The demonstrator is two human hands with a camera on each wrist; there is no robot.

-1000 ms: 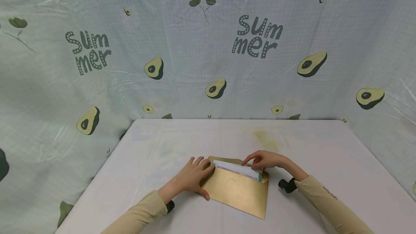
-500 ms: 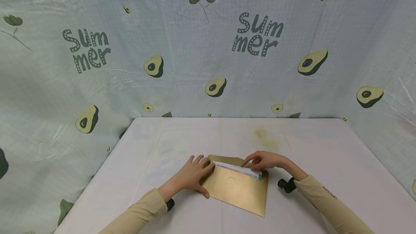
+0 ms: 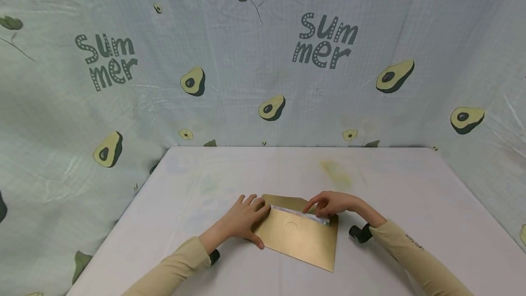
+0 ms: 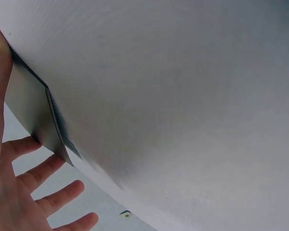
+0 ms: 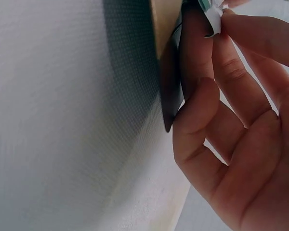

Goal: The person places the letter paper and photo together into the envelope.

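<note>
A gold envelope (image 3: 302,236) lies at a slant on the white table, with its top flap (image 3: 283,201) folded back. A narrow strip of white printed paper (image 3: 287,211) shows at its mouth; the rest is hidden inside. My left hand (image 3: 245,219) spreads over the envelope's left end, thumb at the lower edge and fingertips near the mouth. In the left wrist view that end (image 4: 31,103) lies between thumb and fingers. My right hand (image 3: 333,203) holds the paper's right part, index finger reaching left along it. The right wrist view shows a white paper corner (image 5: 214,19) at its fingertips.
The white table (image 3: 230,168) reaches back to a hanging cloth (image 3: 230,118) printed with avocados and lettering. Beneath each sleeve a black wrist camera shows, the right one (image 3: 360,233) beside the envelope.
The paper has slid deeper into the envelope, and its visible strip is narrower. The left hand keeps its place on the envelope; the right hand stays at the mouth.
</note>
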